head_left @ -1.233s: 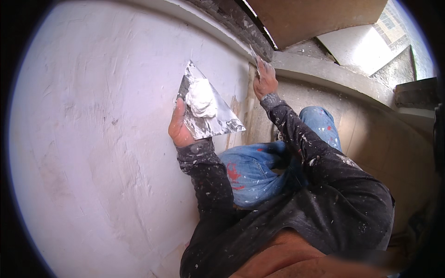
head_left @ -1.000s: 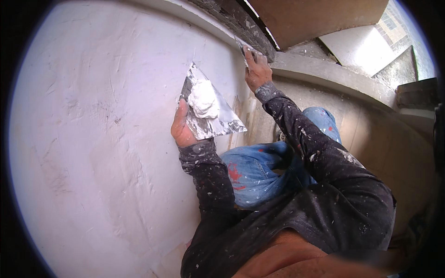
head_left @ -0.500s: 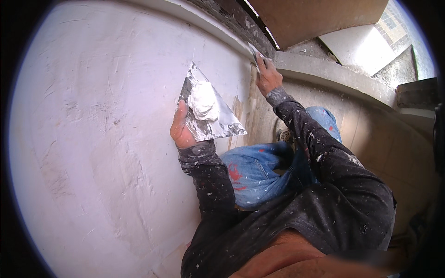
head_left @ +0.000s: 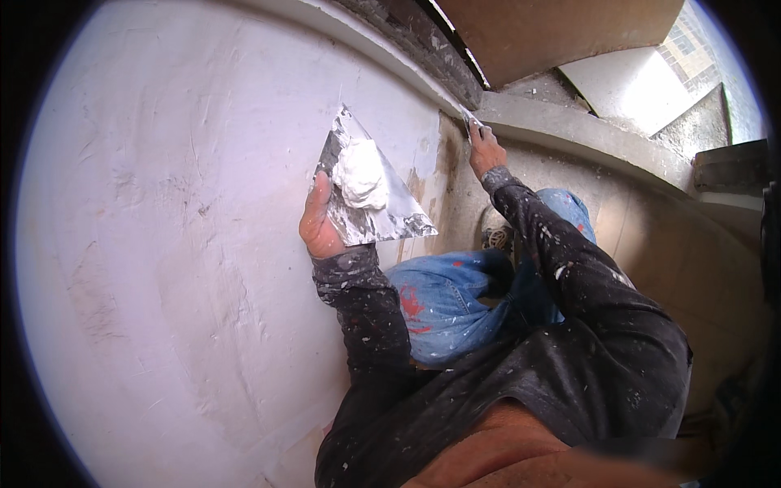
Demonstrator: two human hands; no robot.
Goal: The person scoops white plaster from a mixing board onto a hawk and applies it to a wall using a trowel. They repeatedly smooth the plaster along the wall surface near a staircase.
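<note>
My left hand (head_left: 319,224) grips a flat metal plaster board (head_left: 382,215) from below, holding it against the white plastered wall (head_left: 163,244). A lump of white plaster (head_left: 360,172) sits on the board. My right hand (head_left: 486,152) reaches up to the wall's right edge and holds a small metal scraping blade (head_left: 470,122), its tip against the bare patch near the corner. Both sleeves are dark and speckled with plaster.
My blue jeans (head_left: 455,293), spotted with red paint, are bent below the board. A grey concrete ledge (head_left: 586,134) runs right of the wall, a brown panel (head_left: 553,32) above it. Bare tan wall (head_left: 443,175) shows beside the white coat.
My right hand slid up along the wall's edge, then down a little, working the blade near the corner. The left hand and the board stayed nearly still.
</note>
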